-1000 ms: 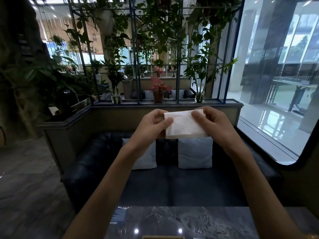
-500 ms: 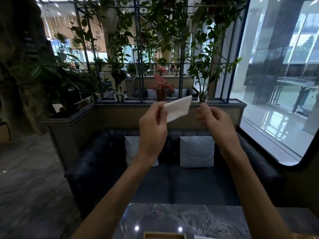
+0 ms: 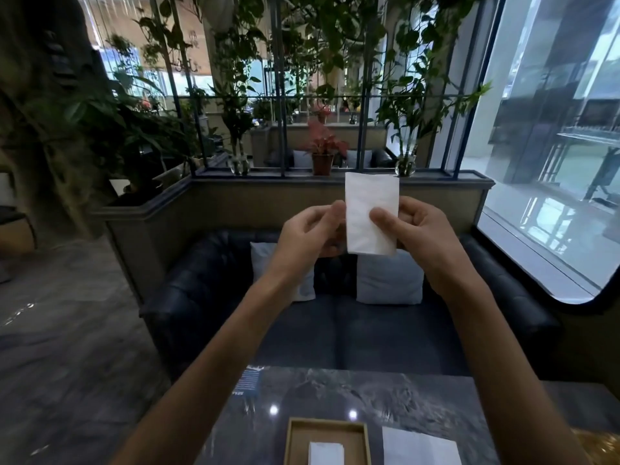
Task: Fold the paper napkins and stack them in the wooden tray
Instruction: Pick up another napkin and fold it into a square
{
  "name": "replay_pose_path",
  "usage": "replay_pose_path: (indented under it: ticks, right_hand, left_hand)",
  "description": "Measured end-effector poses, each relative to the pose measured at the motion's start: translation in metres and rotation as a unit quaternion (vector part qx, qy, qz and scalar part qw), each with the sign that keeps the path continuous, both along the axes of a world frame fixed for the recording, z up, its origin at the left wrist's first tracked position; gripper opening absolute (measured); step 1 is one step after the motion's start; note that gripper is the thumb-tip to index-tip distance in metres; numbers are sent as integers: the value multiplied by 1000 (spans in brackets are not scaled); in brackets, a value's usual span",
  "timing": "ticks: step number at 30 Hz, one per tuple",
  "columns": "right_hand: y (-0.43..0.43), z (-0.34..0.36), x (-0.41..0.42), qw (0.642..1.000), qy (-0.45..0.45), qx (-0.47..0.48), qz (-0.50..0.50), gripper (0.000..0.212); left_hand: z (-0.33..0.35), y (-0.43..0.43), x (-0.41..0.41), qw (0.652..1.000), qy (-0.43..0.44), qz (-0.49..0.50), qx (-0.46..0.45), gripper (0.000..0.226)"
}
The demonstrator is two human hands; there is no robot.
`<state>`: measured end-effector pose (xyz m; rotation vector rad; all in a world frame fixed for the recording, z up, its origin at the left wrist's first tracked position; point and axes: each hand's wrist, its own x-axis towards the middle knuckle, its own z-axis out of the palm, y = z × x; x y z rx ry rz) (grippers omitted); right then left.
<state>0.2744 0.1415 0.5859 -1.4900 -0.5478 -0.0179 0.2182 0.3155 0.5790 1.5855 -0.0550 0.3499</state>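
Observation:
A white folded paper napkin [image 3: 367, 209] stands upright in the air in front of me, held between both hands. My left hand [image 3: 310, 231] pinches its left edge. My right hand [image 3: 414, 229] grips its right side, thumb across the front. Low at the frame's bottom sits the wooden tray [image 3: 291, 441] on the dark marble table [image 3: 419, 397], with a folded white napkin [image 3: 326, 454] lying inside it. A flat white napkin [image 3: 417, 448] lies on the table to the right of the tray.
A dark sofa [image 3: 208, 290] with two pale cushions [image 3: 389, 280] faces me beyond the table. Behind it a ledge carries potted plants [image 3: 322, 152] and a metal grid. A large window [image 3: 550, 146] is on the right. A blue card [image 3: 249, 380] lies at the table's far left.
The napkin went from held wide between both hands, to pinched by the left hand alone, to upright and narrower in both hands. The view tilted down, revealing the tray and table.

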Motion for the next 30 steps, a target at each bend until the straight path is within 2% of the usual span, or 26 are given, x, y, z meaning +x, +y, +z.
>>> replay_pose_path:
  ticks: [4,7,13,18,22,25,30]
  right_hand:
    - [7,-5,7,1000,2,-22,6,23]
    - [10,-14,16,1000,11,-17,-22,24]
    - [15,-37,34,997,33,-20,-69,19]
    - [15,-45,43,998,44,-11,-53,15]
    - [17,-48,47,995,28,-18,-90,18]
    - [19,-50,48,993,16,-9,-119,22]
    - [18,-48,46,993,1,-1,-116,17]
  left_hand:
    - [-5,6,12,1000,-1,-5,-24,26]
    - [-12,10,22,999,-16,29,-2,19]
    - [-26,15,42,996,-12,57,62,21]
    - [-32,15,53,995,-10,56,77,20]
    - [-36,14,60,995,-17,77,64,12]
    - [-37,12,62,991,-24,95,90,10]
    - [-36,9,61,994,-15,84,75,7]
